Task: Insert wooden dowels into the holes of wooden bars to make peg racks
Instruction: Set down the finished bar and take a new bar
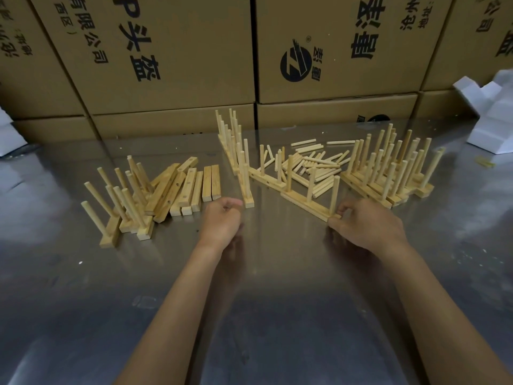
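Head view. The right hand [363, 223] pinches the near end of a bar [308, 202] between thumb and curled fingers; the bar lies on the table and carries upright dowels, the nearest one [334, 194] just beside the fingertips. The left hand [222, 218] hangs over the table with fingers loosely curled and nothing in it, close to the near end of a second rack [245, 176], which runs away from the viewer.

Behind the held bar lies a heap of loose dowels [313, 162], some resting against the bar and its pegs. To the right stands a crowded cluster of finished racks [388, 168], pegs up, well clear of the right hand. To the left lies a stack of bare bars [188, 187], several with holes showing, and at its near-left side a group of tilted racks [122, 207] leaning on one another.

All rest on a reflective metal table [277, 301] that mirrors the forearms. Large printed cardboard boxes [166, 51] form a wall along the far edge. White foam blocks [494, 112] sit at the far right, and another white piece [8, 132] at the far left edge.
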